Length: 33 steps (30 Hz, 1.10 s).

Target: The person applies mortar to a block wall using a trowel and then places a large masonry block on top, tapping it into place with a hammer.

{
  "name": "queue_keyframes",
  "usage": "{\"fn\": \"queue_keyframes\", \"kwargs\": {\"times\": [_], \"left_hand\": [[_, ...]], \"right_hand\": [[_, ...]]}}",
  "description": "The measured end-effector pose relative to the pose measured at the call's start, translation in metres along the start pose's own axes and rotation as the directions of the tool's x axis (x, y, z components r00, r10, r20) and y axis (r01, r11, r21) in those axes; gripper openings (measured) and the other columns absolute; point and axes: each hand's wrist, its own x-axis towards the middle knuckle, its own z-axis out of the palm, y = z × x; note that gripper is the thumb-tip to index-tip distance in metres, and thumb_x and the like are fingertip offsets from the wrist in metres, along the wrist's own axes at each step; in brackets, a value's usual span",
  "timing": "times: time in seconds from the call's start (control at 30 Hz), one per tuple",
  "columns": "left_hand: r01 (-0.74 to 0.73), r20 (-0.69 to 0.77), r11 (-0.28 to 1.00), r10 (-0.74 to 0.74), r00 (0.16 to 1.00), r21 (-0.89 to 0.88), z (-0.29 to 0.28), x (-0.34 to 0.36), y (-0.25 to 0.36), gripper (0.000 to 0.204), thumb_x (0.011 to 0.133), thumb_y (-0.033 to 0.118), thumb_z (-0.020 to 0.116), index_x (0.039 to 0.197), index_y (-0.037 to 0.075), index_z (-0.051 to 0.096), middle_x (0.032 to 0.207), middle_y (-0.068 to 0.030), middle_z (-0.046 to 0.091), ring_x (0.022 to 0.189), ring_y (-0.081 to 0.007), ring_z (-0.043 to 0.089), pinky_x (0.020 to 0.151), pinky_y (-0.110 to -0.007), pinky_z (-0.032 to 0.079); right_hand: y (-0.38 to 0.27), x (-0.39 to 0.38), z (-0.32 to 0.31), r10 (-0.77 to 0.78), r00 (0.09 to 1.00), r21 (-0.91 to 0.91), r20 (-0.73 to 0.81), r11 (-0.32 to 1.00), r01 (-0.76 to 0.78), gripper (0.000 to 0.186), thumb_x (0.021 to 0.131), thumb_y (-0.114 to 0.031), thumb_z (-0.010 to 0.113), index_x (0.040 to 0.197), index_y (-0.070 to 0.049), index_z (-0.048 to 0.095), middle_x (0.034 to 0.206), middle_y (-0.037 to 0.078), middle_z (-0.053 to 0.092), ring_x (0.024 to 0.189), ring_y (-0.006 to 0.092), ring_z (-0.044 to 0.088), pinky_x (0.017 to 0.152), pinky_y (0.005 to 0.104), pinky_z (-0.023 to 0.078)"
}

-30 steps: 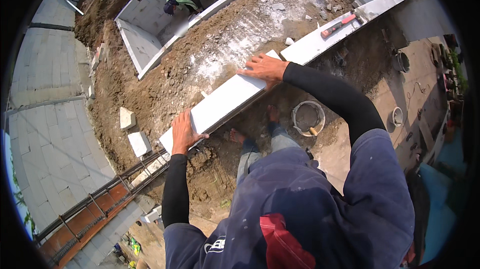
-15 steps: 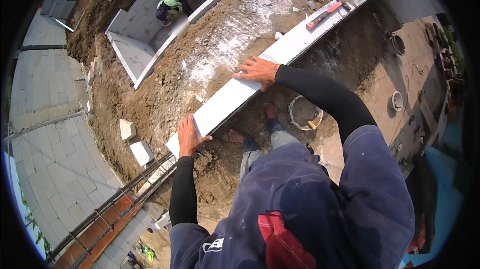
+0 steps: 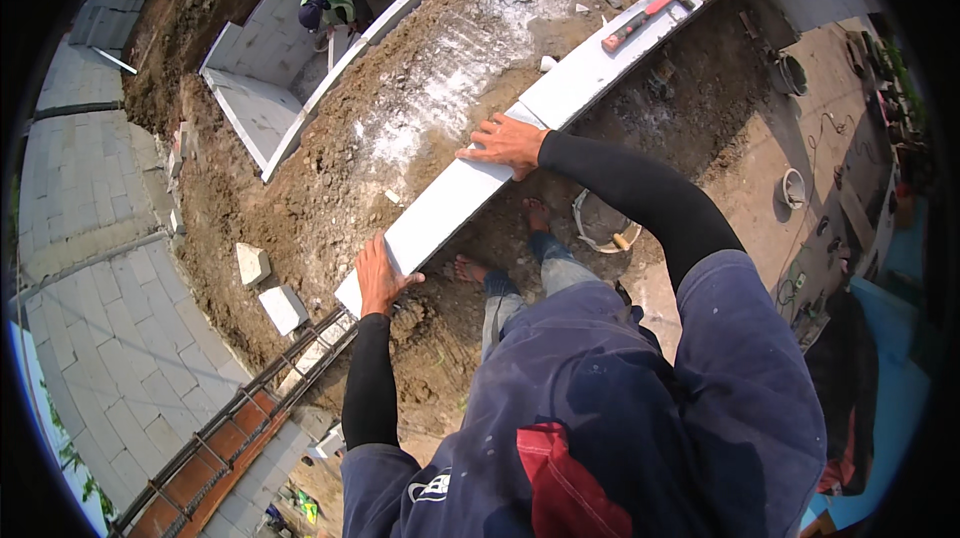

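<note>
A long pale concrete block (image 3: 446, 208) lies in line with other blocks along the top of a low wall. My left hand (image 3: 377, 276) grips its near-left end, fingers over the top and thumb stretched along the near side. Farther up, my right hand (image 3: 508, 143) spans the block close to a joint, fingers toward the far edge and thumb at the near edge. Beyond that joint, a tool with a red and dark handle (image 3: 638, 22) rests on the adjoining block (image 3: 580, 78); its head is hard to make out.
A co-worker (image 3: 335, 6) bends inside a block-walled pit (image 3: 290, 133). Loose blocks (image 3: 283, 309) lie on the soil at left. A rebar cage (image 3: 215, 443) extends from the wall's lower end. Beside my feet sits a bucket (image 3: 590, 233), partly behind my right arm; another bucket (image 3: 792, 188) stands farther right.
The view has shifted slightly. Both my hands stay in about the same places on the block. In the pit, the co-worker has moved a little, and a pale board-like piece now shows beside them.
</note>
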Motion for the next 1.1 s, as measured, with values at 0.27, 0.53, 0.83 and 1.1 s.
{"fn": "queue_keyframes", "kwargs": {"times": [0.27,0.53,0.83,1.1], "left_hand": [[0.021,0.028,0.999,-0.02,0.999,-0.037,-0.003,0.003,0.002,0.128,0.037,0.056,0.095,0.139,0.0,0.041,0.123,-0.0168,0.054,0.113,-0.0369,0.052,0.098,-0.046,0.041],[-0.011,-0.025,0.999,0.01,1.0,-0.033,-0.002,0.0,0.001,0.128,0.037,0.057,0.094,0.139,0.0,0.042,0.127,-0.0188,0.055,0.117,-0.0382,0.052,0.101,-0.048,0.041],[-0.072,-0.031,0.997,0.072,0.997,-0.015,-0.001,0.009,0.005,0.133,0.039,0.066,0.089,0.14,-0.004,0.04,0.127,-0.0215,0.054,0.118,-0.0396,0.051,0.103,-0.049,0.04],[-0.037,0.024,0.999,0.038,0.999,-0.03,-0.006,0.003,-0.003,0.133,0.039,0.068,0.088,0.141,-0.002,0.04,0.126,-0.0202,0.054,0.118,-0.0386,0.051,0.103,-0.048,0.04]], "right_hand": [[-0.001,-0.002,0.003,0.02,1.0,0.004,-0.016,1.0,-0.02,0.128,0.05,-0.04,0.097,0.157,-0.027,0.027,0.125,0.007,0.052,0.118,0.029,0.052,0.095,0.0461,0.044],[0.018,-0.029,-0.039,0.273,0.925,0.354,-0.265,0.92,-0.17,0.109,0.067,-0.053,0.088,0.156,-0.024,0.031,0.134,0.013,0.051,0.125,0.0373,0.051,0.101,0.0513,0.044],[0.176,-0.223,-0.035,0.985,-0.162,0.897,-0.052,-0.025,-0.44,0.077,0.086,-0.06,0.066,0.131,0.002,0.06,0.115,0.025,0.068,0.107,0.0328,0.067,0.092,0.0446,0.052],[0.195,-0.196,0.011,0.888,-0.25,0.803,0.386,-0.457,-0.383,0.091,0.075,-0.069,0.072,0.132,0.001,0.058,0.119,0.02,0.067,0.104,0.0297,0.068,0.084,0.0393,0.056]]}}
